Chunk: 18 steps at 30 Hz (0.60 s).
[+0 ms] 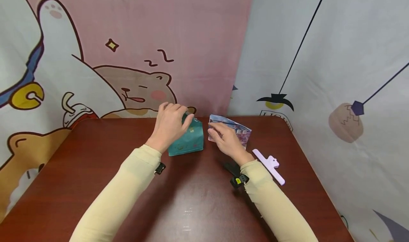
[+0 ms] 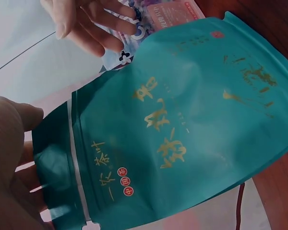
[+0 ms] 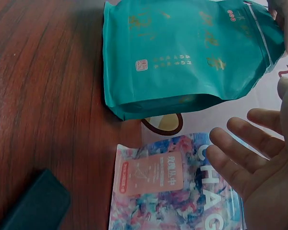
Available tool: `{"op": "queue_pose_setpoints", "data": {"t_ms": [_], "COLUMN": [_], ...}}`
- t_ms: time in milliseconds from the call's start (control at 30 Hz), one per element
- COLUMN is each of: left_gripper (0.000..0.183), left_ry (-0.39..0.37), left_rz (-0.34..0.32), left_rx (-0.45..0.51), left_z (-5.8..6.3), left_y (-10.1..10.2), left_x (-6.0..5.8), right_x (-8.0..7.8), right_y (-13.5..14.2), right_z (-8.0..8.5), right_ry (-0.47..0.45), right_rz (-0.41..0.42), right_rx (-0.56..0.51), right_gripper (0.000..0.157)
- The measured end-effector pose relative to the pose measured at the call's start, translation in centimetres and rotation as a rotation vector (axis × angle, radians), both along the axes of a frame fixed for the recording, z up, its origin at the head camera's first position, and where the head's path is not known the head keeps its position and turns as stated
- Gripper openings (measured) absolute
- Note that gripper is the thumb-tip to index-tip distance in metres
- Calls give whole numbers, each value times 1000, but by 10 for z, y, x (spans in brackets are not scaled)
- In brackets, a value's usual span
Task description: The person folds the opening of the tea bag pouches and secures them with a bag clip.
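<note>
Shiny teal, the pouch (image 2: 197, 105) bears gold characters, its top pinched by the left hand (image 1: 169, 124). The right hand (image 1: 227, 140), fingers apart, hovers near a pink-and-blue packet (image 3: 158, 206).

You have one left hand (image 1: 170, 123) and one right hand (image 1: 227, 140), two in all, in two pale sleeves (image 1: 118, 195). Toward the far side of your one table (image 1: 80, 156) are one teal pouch (image 1: 189, 140) and one floral pouch (image 1: 242, 136), making two. You also have one lilac clip (image 1: 269, 166) at right and one black object (image 3: 37, 203).
</note>
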State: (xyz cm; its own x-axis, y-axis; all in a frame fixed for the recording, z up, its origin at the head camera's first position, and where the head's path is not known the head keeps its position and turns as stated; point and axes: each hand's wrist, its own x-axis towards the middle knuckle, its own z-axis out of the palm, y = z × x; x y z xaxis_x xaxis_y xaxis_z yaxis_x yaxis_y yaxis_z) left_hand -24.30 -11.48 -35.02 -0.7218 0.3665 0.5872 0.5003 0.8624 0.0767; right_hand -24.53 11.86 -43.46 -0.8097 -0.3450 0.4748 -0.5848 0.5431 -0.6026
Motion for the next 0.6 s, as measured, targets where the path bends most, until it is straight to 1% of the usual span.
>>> {"op": "queue_pose_setpoints", "data": {"t_ms": [300,400,600], "left_gripper": [29,27,20], "left_ry": [-20,-10,36], "left_rz": [19,9,-18], "left_rx": [-26,-23,-31], "left_z": [-1,-2,-3], "left_y": [4,4,4], "left_x": [-1,-1,0], "right_x": [-7,-10,-14], "right_y": [-12,-15,-21], "right_z": [-2,-2,0], "right_ry": [-20,-28,-47], "right_rz": [8,10,2], "right_rx": [-23,-30,-49], "right_gripper": [36,36,36]}}
